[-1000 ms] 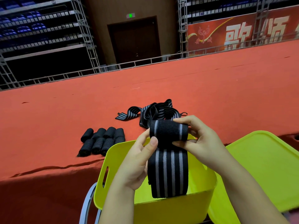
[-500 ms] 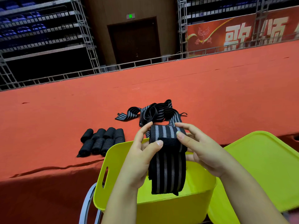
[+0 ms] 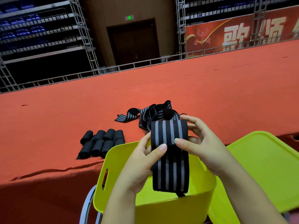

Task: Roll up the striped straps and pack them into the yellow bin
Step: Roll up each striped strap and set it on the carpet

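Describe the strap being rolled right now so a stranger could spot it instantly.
Start at the yellow bin at the near edge of the red table. Above its opening, the left hand and right hand hold one striped strap. Unlike the finished rolls and loose pile, it hangs flat, half rolled.

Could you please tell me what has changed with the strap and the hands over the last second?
The roll at the top of the strap turned further over, and the hanging tail grew shorter. Both the left hand and right hand kept hold. The finished rolls, loose pile and bin stayed put.
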A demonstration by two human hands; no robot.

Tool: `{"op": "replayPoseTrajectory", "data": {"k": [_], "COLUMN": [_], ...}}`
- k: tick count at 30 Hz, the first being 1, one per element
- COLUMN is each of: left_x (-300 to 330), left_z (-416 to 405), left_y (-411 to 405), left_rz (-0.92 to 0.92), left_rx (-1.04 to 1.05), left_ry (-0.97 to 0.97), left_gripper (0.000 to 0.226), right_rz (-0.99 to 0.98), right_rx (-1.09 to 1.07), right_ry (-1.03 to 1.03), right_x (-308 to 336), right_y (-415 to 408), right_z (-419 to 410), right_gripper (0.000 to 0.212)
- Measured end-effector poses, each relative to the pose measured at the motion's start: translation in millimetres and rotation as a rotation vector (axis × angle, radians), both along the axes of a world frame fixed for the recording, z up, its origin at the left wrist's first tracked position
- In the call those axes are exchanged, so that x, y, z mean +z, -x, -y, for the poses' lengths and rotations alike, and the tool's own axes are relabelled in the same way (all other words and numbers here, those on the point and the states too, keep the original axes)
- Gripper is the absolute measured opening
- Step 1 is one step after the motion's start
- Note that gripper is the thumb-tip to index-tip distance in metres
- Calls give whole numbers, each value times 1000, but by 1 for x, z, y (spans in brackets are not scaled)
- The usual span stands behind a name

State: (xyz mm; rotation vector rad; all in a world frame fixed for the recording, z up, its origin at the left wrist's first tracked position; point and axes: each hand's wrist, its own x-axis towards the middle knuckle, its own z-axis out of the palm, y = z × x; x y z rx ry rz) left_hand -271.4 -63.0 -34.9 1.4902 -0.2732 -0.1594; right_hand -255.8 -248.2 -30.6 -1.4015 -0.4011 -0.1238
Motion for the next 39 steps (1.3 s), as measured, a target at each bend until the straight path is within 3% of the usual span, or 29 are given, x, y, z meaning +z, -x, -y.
{"op": "replayPoseTrajectory", "data": {"k": [6,11,16,24,28,31,35,39], "left_x": [0,0,1,4,5,5,3,6], "left_z": [-2,-3,-2,-5,-7,-7,-8,-7], "left_y": [-1,-1,0,2,1,-2,-5,-5], "left_rz": [-27,-8,-23,-130,-212,-199,-129,-40], "left_rx": [0,10,19,-8,-44,-54,-1,13], "left_ry": [52,101,102,126,269,321,245,176], "left_gripper": [54,51,53,45,54,72,87,62], "right_rz": [131,80,111,208,275,335,382,311], "right_rx": [-53,34,14,-66,-79,-58,-9,103], "right_ry": [96,113,111,162,202,230,280,312], "right_x": [-2,-2,-2,1,1,-2,-6,-10], "right_y": [-1,-3,-2,0,2,1,3,5], "right_z": [0,3,1,0,-4,-7,-9,-6], "right_gripper": [66,74,62,66,70,75,57,29]}}
